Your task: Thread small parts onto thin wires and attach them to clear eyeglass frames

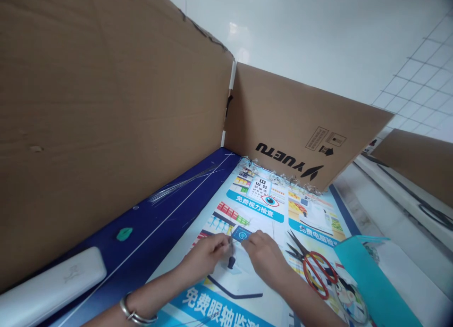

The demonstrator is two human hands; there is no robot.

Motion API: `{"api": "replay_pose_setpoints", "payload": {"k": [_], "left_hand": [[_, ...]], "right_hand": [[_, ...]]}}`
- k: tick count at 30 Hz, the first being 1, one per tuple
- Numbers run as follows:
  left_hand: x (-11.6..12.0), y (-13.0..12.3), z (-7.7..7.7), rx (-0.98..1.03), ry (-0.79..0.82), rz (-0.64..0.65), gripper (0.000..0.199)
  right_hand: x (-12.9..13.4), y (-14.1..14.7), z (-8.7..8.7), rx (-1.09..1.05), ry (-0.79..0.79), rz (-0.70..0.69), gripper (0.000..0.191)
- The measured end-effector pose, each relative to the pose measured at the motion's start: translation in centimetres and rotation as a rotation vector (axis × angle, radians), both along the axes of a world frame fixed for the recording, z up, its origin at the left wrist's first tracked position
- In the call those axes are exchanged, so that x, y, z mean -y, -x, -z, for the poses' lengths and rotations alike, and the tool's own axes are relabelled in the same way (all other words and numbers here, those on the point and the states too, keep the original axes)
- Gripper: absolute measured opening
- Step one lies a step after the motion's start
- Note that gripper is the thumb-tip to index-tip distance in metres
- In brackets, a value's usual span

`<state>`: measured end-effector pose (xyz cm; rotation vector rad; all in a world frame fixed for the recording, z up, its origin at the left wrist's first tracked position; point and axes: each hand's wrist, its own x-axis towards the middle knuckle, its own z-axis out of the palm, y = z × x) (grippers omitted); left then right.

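Note:
My left hand (208,256), with a metal bangle (133,313) on its wrist, pinches a thin stem ending in a small black tip (231,262). My right hand (264,258) holds the edge of a small blue card (241,233), just beside my left fingertips. Both hands are over a printed poster sheet (255,209) with Chinese text and an eye chart. Red-handled scissors (316,275) lie to the right of my right hand.
Tall cardboard panels (106,105) stand along the left and far sides. A dark blue strip (152,223) holds a green blob and a white case (49,284). A teal folder (371,280) lies at the right.

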<state>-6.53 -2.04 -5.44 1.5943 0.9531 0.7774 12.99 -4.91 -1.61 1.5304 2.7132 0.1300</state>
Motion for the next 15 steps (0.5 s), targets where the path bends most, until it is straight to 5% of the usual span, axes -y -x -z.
{"api": "replay_pose_setpoints", "payload": {"k": [8,15], "left_hand": [[-0.4,1.1,-0.5,0.348,0.315,-0.197,0.022],[-0.4,1.8,-0.4,0.469,0.389,-0.268,0.026]], "right_hand": [[-4.2,1.3,-2.9,0.157,0.004,-0.311,0.026],[-7.0,3.7,-3.0,0.326,0.061,-0.543,0.022]]}}
